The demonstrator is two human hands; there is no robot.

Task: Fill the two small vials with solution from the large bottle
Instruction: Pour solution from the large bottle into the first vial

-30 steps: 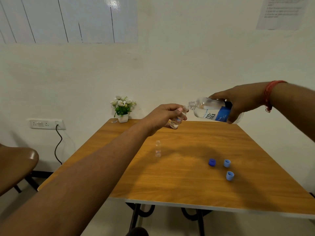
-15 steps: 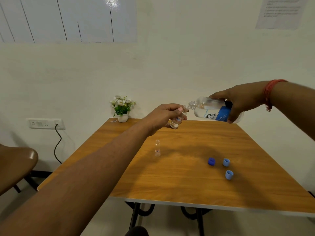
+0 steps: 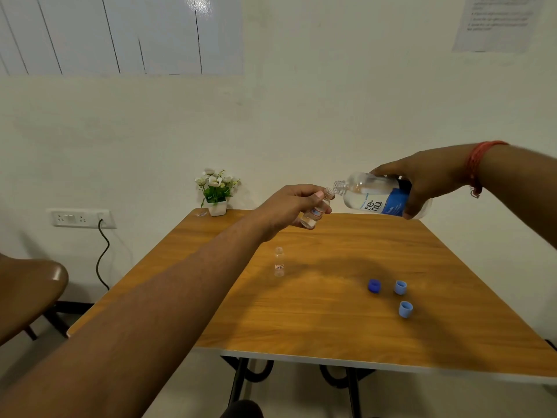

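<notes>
Wood makes up the top of the table (image 3: pixel 316 312), and it has a pale edge and black legs under it. Behind it is a white wall (image 3: pixel 301 116) with a whiteboard (image 3: pixel 120 31), a paper sheet (image 3: pixel 494 22), and a socket (image 3: pixel 80 218) with a black cord hanging down. A small pot of white flowers (image 3: pixel 217 191) sits at the far corner of the table. A brown chair (image 3: pixel 27 294) stands on the left.

Above the table, the left hand (image 3: pixel 289 206) pinches a small vial (image 3: pixel 316 211), held tilted. The right hand (image 3: pixel 422 185) grips the large bottle (image 3: pixel 373 196) on its side, with the open mouth just beside the vial's mouth. A second small vial (image 3: pixel 279 262) stands upright on the table. Three blue caps (image 3: pixel 391 294) lie near each other on the right.
</notes>
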